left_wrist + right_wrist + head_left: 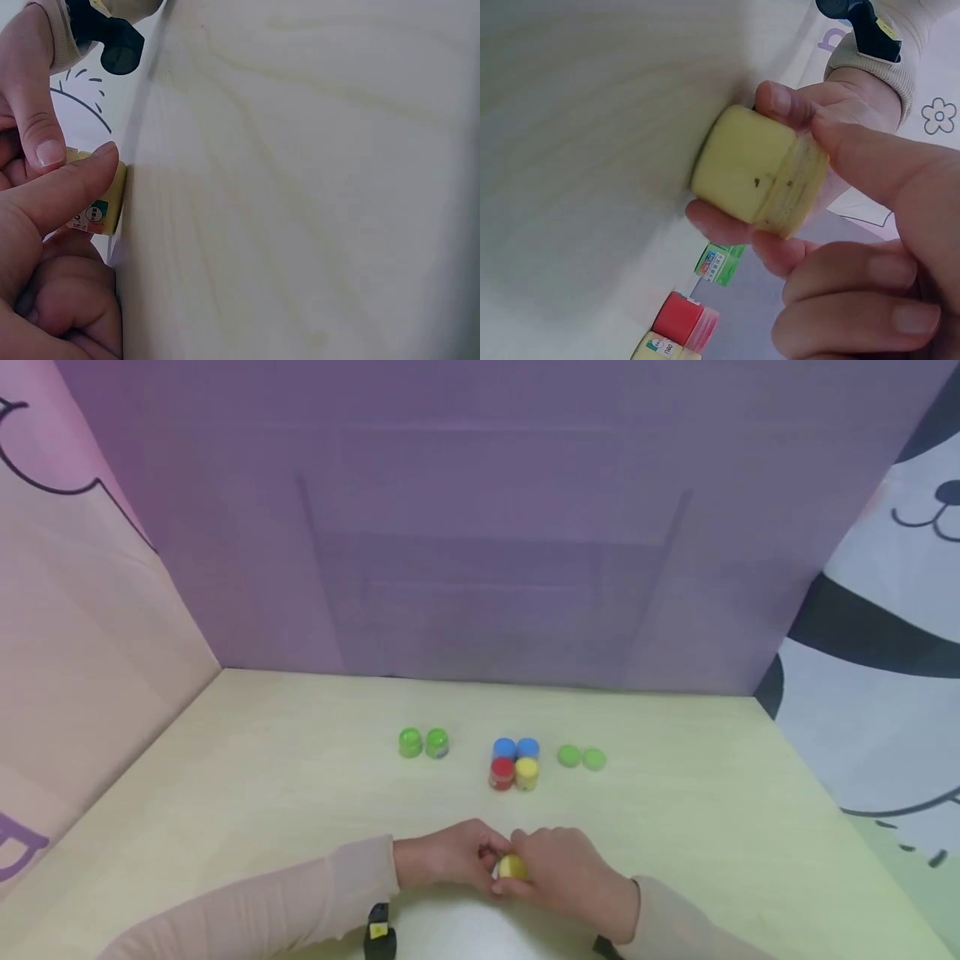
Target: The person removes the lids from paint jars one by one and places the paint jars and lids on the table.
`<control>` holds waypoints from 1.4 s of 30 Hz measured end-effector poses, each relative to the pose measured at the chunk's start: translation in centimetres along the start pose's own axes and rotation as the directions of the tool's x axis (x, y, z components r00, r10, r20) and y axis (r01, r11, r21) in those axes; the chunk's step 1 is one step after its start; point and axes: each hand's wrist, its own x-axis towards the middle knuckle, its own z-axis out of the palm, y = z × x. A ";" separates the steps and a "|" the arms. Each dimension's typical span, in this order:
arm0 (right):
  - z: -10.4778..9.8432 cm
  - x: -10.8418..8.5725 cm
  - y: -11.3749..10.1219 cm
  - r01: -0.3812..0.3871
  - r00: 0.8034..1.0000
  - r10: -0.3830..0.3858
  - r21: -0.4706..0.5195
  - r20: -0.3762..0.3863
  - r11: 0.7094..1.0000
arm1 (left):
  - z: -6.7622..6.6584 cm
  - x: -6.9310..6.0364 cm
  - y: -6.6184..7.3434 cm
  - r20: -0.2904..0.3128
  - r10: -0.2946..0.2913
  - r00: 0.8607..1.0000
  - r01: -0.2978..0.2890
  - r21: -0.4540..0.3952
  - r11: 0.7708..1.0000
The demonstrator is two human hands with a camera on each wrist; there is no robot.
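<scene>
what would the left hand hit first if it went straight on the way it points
Likely the right hand, just past the yellow jar the left hand grips; exact depth is unclear.

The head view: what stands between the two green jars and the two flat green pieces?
Four jars stand there in the head view: two blue jars, with a red jar and a yellow jar nearer.

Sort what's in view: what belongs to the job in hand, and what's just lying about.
Job in hand:
left hand
right hand
held yellow jar, gripped by both hands

Seemingly just lying about, untouched now:
two green jars
two blue jars
red jar
second yellow jar
two flat green discs
</scene>
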 end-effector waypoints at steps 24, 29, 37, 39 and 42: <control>-1.0 0.8 -0.4 0.094 0.990 -0.074 -0.175 0.119 0.980 | 0.0 0.3 -0.1 0.027 -0.024 0.999 0.024 0.015 1.000; -1.2 0.8 -0.4 0.118 0.986 -0.095 -0.179 0.134 0.977 | -0.1 0.2 -0.1 0.034 -0.016 0.999 0.015 0.015 1.000; -1.6 1.0 -0.6 0.135 0.978 -0.101 -0.189 0.180 0.973 | -0.2 0.2 -0.1 0.056 -0.010 0.998 0.010 -0.013 1.000; -1.7 1.0 -0.6 0.142 0.977 -0.104 -0.206 0.185 0.968 | -0.2 0.3 -0.1 0.058 0.002 0.998 -0.001 -0.025 1.000; -1.9 0.9 -0.7 0.171 0.974 -0.122 -0.262 0.192 0.950 | -0.2 0.2 -0.2 0.059 0.019 0.998 -0.016 -0.044 0.999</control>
